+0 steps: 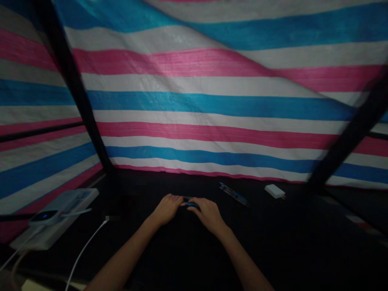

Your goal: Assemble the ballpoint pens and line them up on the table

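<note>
Both hands meet over the middle of the black table (182, 250). My left hand (167, 209) is closed on the left end of a small, dark and blue object (189, 204). The fingers of my right hand (207, 212) close round its right end, with the thumb along its near side. The object lies level between the hands; most of it is covered by the fingers, and it is too dark to tell what it is. Several pens (233, 195) lie side by side to the right of my right hand.
A white adapter (275, 191) lies at the back right. On the left, a device with a lit display (45, 217) rests on a pale box (51, 238). A white cable (84, 247) curves beside my left forearm. Black poles and a striped sheet (197, 133) enclose the table.
</note>
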Demonstrator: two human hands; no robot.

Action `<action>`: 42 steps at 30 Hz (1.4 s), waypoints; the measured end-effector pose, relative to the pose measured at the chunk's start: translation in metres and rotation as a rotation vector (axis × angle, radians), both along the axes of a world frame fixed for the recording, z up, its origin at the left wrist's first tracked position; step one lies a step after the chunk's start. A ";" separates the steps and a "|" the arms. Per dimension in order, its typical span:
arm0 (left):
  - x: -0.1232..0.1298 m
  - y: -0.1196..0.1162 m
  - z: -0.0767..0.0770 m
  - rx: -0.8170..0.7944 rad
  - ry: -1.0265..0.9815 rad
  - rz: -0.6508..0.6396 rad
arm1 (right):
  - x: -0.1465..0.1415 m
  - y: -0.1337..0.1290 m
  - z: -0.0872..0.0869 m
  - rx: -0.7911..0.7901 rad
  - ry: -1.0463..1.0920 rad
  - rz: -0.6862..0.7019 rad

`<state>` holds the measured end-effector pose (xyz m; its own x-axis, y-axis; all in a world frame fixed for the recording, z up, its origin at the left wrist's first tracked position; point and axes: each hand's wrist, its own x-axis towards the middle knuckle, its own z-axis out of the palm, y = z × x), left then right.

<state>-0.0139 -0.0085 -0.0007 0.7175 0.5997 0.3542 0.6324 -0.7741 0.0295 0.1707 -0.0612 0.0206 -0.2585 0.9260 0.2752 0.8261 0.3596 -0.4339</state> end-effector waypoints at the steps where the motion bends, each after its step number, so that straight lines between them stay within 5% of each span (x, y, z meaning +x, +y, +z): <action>1: -0.001 0.001 0.000 0.006 0.007 0.003 | 0.000 0.000 0.001 -0.041 0.012 0.001; 12: -0.003 0.000 0.005 0.017 0.054 0.024 | 0.007 0.016 -0.017 -0.303 0.514 0.045; 18: -0.003 -0.001 0.005 0.011 0.044 0.021 | 0.007 0.015 -0.014 -0.138 0.468 0.057; 23: -0.002 -0.002 0.005 0.066 0.091 -0.028 | 0.006 0.014 -0.014 -0.221 0.367 0.095; 27: -0.002 -0.002 0.006 0.055 0.093 -0.032 | 0.006 0.016 -0.016 -0.128 0.446 0.097; 32: -0.002 -0.002 0.006 0.100 0.110 -0.059 | 0.005 0.015 -0.017 -0.247 0.550 0.187; 37: -0.002 -0.001 0.004 0.122 0.105 -0.062 | 0.004 0.015 -0.019 -0.156 0.546 0.170; 42: -0.001 -0.002 0.003 0.147 0.130 -0.082 | 0.004 0.014 -0.015 -0.293 0.496 0.233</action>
<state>-0.0153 -0.0104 0.0027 0.8071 0.4863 0.3348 0.5583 -0.8131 -0.1648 0.1742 -0.0474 0.0052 -0.3695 0.9158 0.1576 0.4151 0.3144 -0.8537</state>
